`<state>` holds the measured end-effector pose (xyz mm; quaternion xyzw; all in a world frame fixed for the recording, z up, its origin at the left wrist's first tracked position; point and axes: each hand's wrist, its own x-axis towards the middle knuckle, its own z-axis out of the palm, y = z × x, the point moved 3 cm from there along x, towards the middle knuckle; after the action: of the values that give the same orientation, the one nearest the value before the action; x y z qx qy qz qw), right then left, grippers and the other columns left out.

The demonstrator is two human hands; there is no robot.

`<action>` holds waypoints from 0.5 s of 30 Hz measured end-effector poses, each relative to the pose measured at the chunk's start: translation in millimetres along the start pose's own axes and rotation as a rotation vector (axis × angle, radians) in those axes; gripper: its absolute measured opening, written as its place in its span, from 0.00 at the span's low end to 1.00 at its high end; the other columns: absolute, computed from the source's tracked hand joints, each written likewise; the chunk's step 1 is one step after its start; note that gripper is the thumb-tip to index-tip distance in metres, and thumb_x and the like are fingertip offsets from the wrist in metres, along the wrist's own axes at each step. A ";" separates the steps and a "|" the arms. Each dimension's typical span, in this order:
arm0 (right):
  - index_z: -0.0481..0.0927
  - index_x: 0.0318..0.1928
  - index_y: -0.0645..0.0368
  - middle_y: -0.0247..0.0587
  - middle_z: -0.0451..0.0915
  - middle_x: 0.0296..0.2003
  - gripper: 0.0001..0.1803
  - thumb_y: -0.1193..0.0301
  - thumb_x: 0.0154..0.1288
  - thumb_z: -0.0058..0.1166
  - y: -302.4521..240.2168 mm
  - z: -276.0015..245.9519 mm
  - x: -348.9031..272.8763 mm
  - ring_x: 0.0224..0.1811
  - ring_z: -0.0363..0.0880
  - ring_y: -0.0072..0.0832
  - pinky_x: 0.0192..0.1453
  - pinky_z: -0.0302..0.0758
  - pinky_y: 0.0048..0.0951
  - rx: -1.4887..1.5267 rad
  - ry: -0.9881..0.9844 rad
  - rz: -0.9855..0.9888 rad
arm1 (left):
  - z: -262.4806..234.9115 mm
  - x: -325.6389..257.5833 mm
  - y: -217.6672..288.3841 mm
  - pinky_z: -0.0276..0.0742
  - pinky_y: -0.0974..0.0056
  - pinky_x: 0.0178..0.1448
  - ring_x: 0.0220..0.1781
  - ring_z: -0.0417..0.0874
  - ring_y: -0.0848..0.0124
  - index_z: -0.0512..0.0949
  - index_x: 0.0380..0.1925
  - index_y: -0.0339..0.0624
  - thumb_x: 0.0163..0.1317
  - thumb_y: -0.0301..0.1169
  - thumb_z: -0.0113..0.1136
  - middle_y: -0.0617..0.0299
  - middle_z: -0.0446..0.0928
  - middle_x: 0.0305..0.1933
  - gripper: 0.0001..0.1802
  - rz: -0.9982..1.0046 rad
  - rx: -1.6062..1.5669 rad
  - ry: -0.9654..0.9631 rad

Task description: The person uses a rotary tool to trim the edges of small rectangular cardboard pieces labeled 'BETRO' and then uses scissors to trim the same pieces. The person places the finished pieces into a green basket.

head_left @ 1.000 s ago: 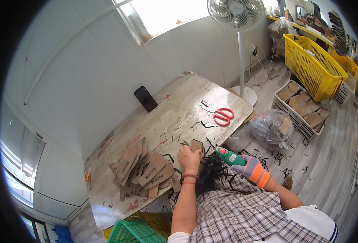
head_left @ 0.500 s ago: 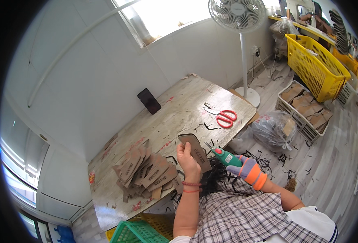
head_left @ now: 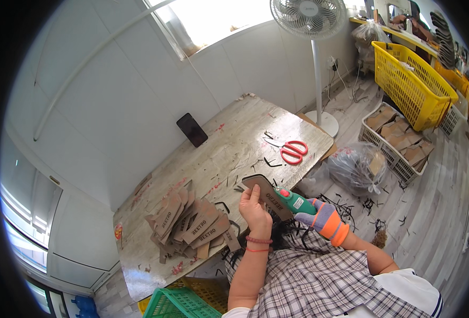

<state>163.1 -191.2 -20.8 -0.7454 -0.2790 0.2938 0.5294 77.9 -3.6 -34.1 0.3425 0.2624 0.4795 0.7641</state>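
Pinched in my left hand (head_left: 255, 213) is a flat brown insole-shaped piece (head_left: 274, 199) with dark edging and print on its face. My right hand (head_left: 324, 218), in a grey and orange glove, grips green cordless electric scissors (head_left: 299, 203) with a red button. Their head meets the right edge of the piece, which hides the blades. To the left, a loose pile of similar brown pieces (head_left: 205, 225) lies on the table (head_left: 229, 143). Black trimmings (head_left: 293, 229) cover my lap below both hands.
Red-handled scissors (head_left: 294, 152) and black scraps lie on the table, and a phone (head_left: 192, 130) leans against the wall. A white fan (head_left: 315, 69), stuffed plastic bag (head_left: 357, 167), crate of brown pieces (head_left: 393, 140) and yellow basket (head_left: 412, 87) stand right. A green basket (head_left: 179, 303) sits below the table's near edge.
My left hand has moved slightly right with the insole-shaped piece, bringing it against the electric scissors. Their blades, visible before, are now hidden at the piece's edge.
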 end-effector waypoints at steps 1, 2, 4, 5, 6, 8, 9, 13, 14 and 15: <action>0.80 0.45 0.61 0.39 0.83 0.28 0.28 0.53 0.52 0.69 -3.3 -0.7 -1.5 0.28 0.81 0.22 0.35 0.77 0.26 0.035 -0.009 0.012 | 0.0 -1.1 -1.1 0.74 0.73 0.34 0.30 0.79 0.77 0.79 0.34 0.39 0.62 0.23 0.63 0.65 0.81 0.32 0.02 0.000 0.009 0.005; 0.80 0.45 0.61 0.38 0.83 0.28 0.27 0.54 0.53 0.70 -9.1 -1.1 -3.9 0.27 0.80 0.21 0.34 0.76 0.25 0.070 -0.018 0.022 | -1.1 -1.7 -3.0 0.74 0.73 0.34 0.30 0.79 0.77 0.79 0.33 0.39 0.62 0.23 0.63 0.65 0.82 0.32 0.02 -0.005 0.018 0.007; 0.79 0.46 0.61 0.36 0.82 0.27 0.27 0.56 0.53 0.70 -16.8 -1.9 -5.6 0.26 0.79 0.18 0.32 0.75 0.23 0.122 -0.040 0.050 | -4.8 -3.0 -7.2 0.74 0.73 0.34 0.30 0.79 0.77 0.79 0.33 0.39 0.61 0.22 0.63 0.65 0.82 0.32 0.02 -0.013 0.035 0.010; 0.79 0.46 0.62 0.35 0.82 0.27 0.27 0.56 0.53 0.70 -19.8 -3.0 -5.4 0.26 0.78 0.17 0.31 0.75 0.22 0.139 -0.050 0.067 | -4.7 -4.4 -7.7 0.74 0.73 0.34 0.30 0.79 0.78 0.79 0.33 0.39 0.61 0.22 0.63 0.65 0.82 0.32 0.02 -0.012 0.041 0.009; 0.79 0.47 0.62 0.34 0.82 0.27 0.26 0.57 0.54 0.70 -20.8 -3.3 -5.5 0.25 0.78 0.16 0.30 0.74 0.21 0.157 -0.060 0.085 | -4.6 -6.0 -7.9 0.74 0.74 0.34 0.30 0.79 0.78 0.79 0.33 0.39 0.61 0.22 0.62 0.65 0.82 0.32 0.02 -0.012 0.046 0.008; 0.79 0.48 0.62 0.33 0.81 0.26 0.27 0.57 0.54 0.70 -19.1 -4.6 -4.7 0.24 0.77 0.16 0.29 0.74 0.20 0.134 -0.035 0.049 | -5.4 -7.8 -8.5 0.74 0.73 0.35 0.30 0.79 0.78 0.79 0.32 0.39 0.62 0.22 0.62 0.64 0.82 0.32 0.01 -0.013 0.063 -0.018; 0.79 0.48 0.62 0.32 0.81 0.26 0.27 0.57 0.54 0.70 -17.9 -5.5 -4.1 0.24 0.76 0.15 0.28 0.73 0.20 0.122 -0.022 0.031 | -6.4 -8.1 -8.8 0.75 0.73 0.35 0.30 0.79 0.78 0.79 0.32 0.39 0.62 0.22 0.61 0.64 0.82 0.32 0.01 -0.015 0.075 -0.043; 0.79 0.49 0.62 0.31 0.81 0.26 0.28 0.56 0.54 0.70 -15.0 -7.4 -2.1 0.24 0.75 0.14 0.28 0.72 0.20 0.108 -0.045 0.019 | -2.0 -12.6 -0.5 0.75 0.73 0.37 0.31 0.79 0.78 0.79 0.32 0.38 0.64 0.23 0.60 0.65 0.82 0.33 0.01 0.003 0.121 -0.100; 0.79 0.49 0.62 0.31 0.81 0.26 0.29 0.56 0.54 0.70 -17.1 -8.0 -3.3 0.23 0.75 0.14 0.28 0.72 0.20 0.115 -0.057 0.021 | -2.9 -11.3 1.1 0.75 0.73 0.38 0.32 0.79 0.79 0.80 0.33 0.37 0.64 0.23 0.60 0.65 0.82 0.34 0.02 0.021 0.145 -0.115; 0.79 0.49 0.62 0.31 0.81 0.26 0.29 0.55 0.54 0.70 -18.3 -8.1 -4.0 0.23 0.74 0.14 0.28 0.72 0.20 0.121 -0.070 0.024 | -4.4 -9.3 2.6 0.74 0.73 0.38 0.32 0.79 0.79 0.80 0.34 0.37 0.65 0.23 0.59 0.64 0.82 0.34 0.02 0.039 0.168 -0.130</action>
<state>164.4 -193.9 -0.6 -0.7045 -0.2702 0.3423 0.5599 69.6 -10.2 -34.2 0.4408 0.2448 0.4473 0.7387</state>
